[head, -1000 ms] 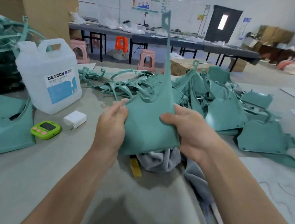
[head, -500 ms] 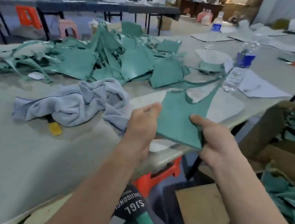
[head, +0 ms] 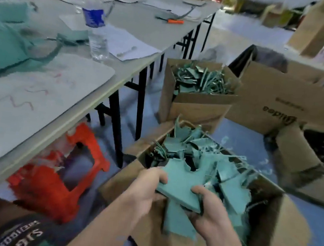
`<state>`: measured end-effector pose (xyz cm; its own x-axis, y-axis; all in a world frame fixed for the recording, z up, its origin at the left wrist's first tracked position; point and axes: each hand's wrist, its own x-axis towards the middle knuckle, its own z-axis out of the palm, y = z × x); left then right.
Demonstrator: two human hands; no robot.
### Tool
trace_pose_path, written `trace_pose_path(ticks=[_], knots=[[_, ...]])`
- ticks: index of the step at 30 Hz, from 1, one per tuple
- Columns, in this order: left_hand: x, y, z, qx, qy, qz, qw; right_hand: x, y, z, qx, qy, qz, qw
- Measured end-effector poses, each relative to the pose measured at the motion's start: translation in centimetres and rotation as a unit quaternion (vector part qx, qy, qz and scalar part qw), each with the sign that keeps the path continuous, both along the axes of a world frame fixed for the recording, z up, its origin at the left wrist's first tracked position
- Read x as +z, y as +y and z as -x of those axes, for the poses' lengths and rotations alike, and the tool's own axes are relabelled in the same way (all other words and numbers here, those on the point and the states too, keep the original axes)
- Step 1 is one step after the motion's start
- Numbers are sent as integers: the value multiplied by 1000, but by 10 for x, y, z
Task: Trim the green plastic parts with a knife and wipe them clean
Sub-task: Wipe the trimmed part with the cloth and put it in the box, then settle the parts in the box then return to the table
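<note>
Just above an open cardboard box (head: 117, 182), a flat green plastic part (head: 180, 182) is gripped by both hands. The left hand (head: 147, 188) is curled over the part's left edge. The right hand (head: 209, 210) is wrapped around its near right corner, with the thumb laid on top. Below and beyond the fingers (head: 159, 176), the box is filled with jagged green offcuts (head: 230, 172). To the left of the fingers, an orange stool (head: 51, 187) is seen under the edge of the table (head: 139, 30). Farther beyond the fingers, a second box (head: 195, 108) of green scraps is set on the floor. Beyond and to the left, a water bottle (head: 96, 31) stands upright on the table among white sheets. Farther back an orange-handled tool (head: 174, 21) is seen, too blurred to identify.
</note>
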<state>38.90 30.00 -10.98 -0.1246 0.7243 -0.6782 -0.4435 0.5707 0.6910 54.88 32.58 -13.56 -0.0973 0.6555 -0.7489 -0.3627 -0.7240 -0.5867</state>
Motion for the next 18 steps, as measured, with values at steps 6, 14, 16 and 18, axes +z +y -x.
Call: trace_pose_path(ticks=[6, 14, 16, 18], knots=[[-59, 3, -71, -28, -97, 64, 993, -42, -18, -69, -94, -48, 84, 991], [-39, 18, -158, -259, -13, -21, 966, -43, 22, -178, -241, -53, 64, 967], [-30, 24, -165, -290, 4, -40, 956, -59, 35, -199, -294, 5, 75, 953], [-30, 24, -162, -302, 68, -35, 950, -78, 34, -204, -262, 30, 105, 959]])
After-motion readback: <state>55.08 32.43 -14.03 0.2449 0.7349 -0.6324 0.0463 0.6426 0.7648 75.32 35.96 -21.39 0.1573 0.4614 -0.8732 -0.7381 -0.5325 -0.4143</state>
